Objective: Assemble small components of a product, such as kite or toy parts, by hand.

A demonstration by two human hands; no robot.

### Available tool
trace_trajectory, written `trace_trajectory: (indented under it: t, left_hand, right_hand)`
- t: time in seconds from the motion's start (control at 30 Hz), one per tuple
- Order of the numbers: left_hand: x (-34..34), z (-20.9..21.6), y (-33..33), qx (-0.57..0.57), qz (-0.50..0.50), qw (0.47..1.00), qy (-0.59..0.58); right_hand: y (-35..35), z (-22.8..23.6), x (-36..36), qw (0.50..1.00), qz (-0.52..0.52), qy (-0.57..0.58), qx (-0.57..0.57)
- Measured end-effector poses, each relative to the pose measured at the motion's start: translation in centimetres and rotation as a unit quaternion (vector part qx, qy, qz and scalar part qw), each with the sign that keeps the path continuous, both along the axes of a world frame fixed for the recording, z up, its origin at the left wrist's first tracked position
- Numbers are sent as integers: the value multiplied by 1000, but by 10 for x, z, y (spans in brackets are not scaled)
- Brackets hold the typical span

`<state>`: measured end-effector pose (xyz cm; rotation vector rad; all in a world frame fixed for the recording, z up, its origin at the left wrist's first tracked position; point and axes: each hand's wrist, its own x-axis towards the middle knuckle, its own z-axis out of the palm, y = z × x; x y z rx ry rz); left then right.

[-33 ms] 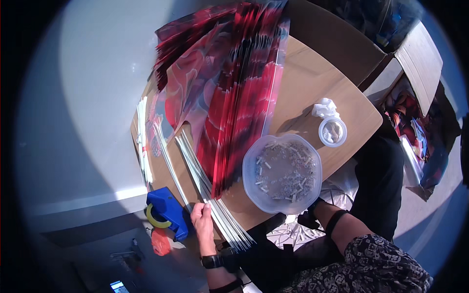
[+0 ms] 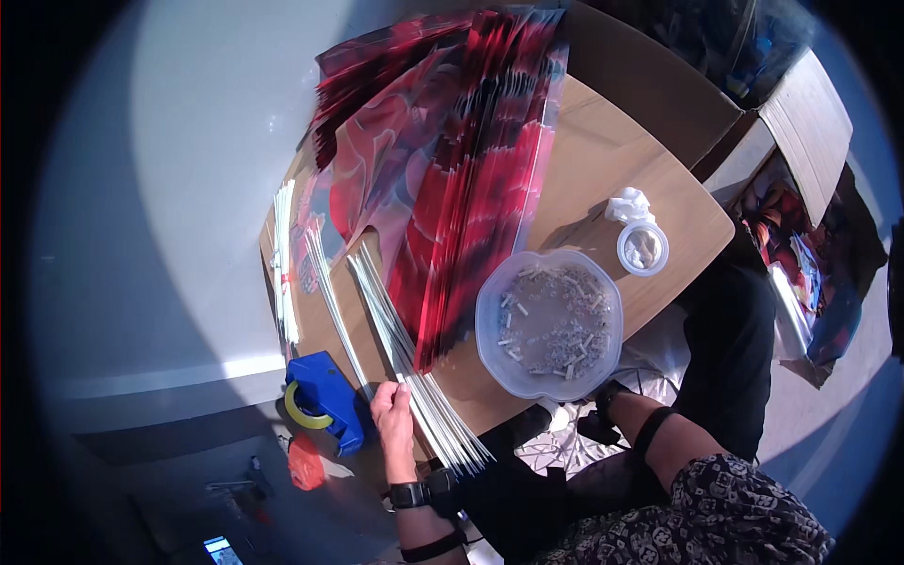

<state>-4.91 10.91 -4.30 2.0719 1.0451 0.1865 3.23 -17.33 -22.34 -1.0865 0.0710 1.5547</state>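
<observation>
My left hand (image 2: pixel 393 414) is closed at the near left edge of the table, its fingers curled around the lower end of a few thin white rods (image 2: pixel 334 297). Beside its thumb, a thicker fanned bundle of white rods (image 2: pixel 424 400) sticks out past the edge. My right forearm (image 2: pixel 650 422) reaches toward a translucent plastic tub (image 2: pixel 485 353) holding many small clear and white pieces. The tub hides my right hand's fingers. Red patterned folded sheets (image 2: pixel 461 198) lie across the table behind the rods.
A blue tape dispenser (image 2: pixel 330 395) sits left of my left hand. A tied white rod bundle (image 2: pixel 283 264) lies at the table's left edge. A small clear cup (image 2: pixel 643 249) and crumpled white tissue (image 2: pixel 627 205) stand right. An open cardboard box (image 2: pixel 805 122) is beyond.
The whole view has shifted slightly. My left hand stays closed at the rods, and my right forearm stays by the tub.
</observation>
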Motion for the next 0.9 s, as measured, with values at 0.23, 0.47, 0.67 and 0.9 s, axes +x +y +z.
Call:
trace_trajectory:
  t: [0.23,0.47,0.67,0.9]
  left_hand:
    - [-17,22,-3,56,-12,997,-60]
    - [-40,27,-21,-69,116,981,-137]
    - [-94,50,-67,-136,56,953,-264]
    - [-142,69,-158,-146,-14,970,-195]
  right_hand:
    - [-2,109,6,985,166,-23,52]
    - [-15,193,-12,983,-66,-22,170]
    - [-8,232,-8,961,-166,-27,220]
    - [-6,217,-18,945,-214,-27,247]
